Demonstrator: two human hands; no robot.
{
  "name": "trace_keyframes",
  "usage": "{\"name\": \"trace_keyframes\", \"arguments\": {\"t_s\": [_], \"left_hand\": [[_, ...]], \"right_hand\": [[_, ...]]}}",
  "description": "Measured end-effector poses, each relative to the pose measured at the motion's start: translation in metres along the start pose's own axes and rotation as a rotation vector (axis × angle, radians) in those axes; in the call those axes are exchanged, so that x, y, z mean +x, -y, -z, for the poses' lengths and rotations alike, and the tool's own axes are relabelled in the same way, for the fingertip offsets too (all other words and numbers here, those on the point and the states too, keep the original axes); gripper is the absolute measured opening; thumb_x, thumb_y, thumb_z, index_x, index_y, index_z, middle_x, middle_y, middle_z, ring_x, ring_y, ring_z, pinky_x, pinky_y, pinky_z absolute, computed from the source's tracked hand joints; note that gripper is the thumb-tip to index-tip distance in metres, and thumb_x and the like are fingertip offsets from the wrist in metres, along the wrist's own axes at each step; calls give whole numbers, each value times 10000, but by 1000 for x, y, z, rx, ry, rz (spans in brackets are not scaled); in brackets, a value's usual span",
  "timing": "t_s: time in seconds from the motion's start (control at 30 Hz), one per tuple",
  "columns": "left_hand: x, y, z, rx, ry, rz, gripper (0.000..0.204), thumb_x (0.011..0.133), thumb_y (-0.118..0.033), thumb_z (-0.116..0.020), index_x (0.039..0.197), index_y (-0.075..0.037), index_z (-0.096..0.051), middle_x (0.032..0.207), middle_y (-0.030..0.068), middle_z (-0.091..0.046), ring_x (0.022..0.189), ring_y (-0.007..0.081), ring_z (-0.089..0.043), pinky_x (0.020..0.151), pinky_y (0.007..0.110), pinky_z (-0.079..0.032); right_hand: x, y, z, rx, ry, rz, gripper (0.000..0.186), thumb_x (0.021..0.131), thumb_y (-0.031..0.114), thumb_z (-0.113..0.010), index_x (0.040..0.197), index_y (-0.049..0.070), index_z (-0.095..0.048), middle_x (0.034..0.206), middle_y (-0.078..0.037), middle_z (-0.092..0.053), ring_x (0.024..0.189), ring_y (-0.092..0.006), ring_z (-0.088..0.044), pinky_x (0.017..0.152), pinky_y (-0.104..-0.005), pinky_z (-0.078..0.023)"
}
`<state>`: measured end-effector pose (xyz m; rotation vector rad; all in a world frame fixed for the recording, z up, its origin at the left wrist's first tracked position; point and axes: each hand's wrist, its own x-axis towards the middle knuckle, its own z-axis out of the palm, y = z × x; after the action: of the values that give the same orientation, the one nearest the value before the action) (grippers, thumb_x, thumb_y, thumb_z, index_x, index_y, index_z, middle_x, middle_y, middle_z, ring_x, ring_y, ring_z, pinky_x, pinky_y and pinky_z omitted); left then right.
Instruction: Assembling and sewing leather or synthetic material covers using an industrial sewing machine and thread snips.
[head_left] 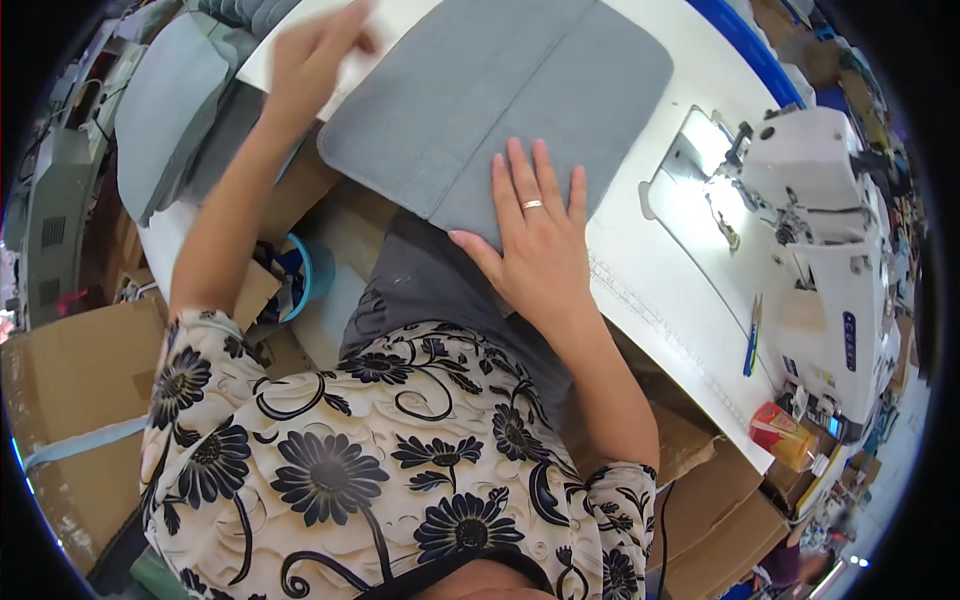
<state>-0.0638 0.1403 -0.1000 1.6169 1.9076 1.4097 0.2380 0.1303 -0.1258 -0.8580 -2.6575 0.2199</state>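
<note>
Where the grey fabric panel (455,110) lies, upper centre, seam (513,105) slanting to upper right, right hand (540,240), nearer, rests flat on its lower edge; left hand (315,60), blurred, apart, upper left, grip unclear.

Grey fabric panel (470,95), approx. rect. w/ rounded corners, lies flat & smooth at a slant on the white table (690,60), near side by the table's front edge, a straight dark seam (514,106) running lengthwise approx. mid-panel, far end cut off at top of view.
</note>
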Motion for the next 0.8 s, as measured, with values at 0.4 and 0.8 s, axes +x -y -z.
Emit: {"name": "trace_keyframes", "arguments": {"t_s": [0.4, 0.8], "left_hand": [[-149, 12, 21, -847, 317, 741, 345, 972, -205, -611, 1227, 25, -591, 1060, 107, -692, 891, 189, -698, 699, 331, -613], [-131, 23, 51, -863, 162, 562, 487, 927, -168, -703, 1347, -2, -519, 1244, 80, -636, 1103, 141, -610, 966, 310, -500]], "right_hand": [[11, 1, 26, 291, 41, 111, 303, 888, 225, -672, 1147, 68, -653, 1171, -125, -668, 1012, -322, -631, 879, -425, -484], [-14, -39, 28, 68, 36, -137, 414, 999, 193, -516, 1376, 22, -533, 1491, -161, -454, 1409, -316, -391, 1146, -469, -296]]}}
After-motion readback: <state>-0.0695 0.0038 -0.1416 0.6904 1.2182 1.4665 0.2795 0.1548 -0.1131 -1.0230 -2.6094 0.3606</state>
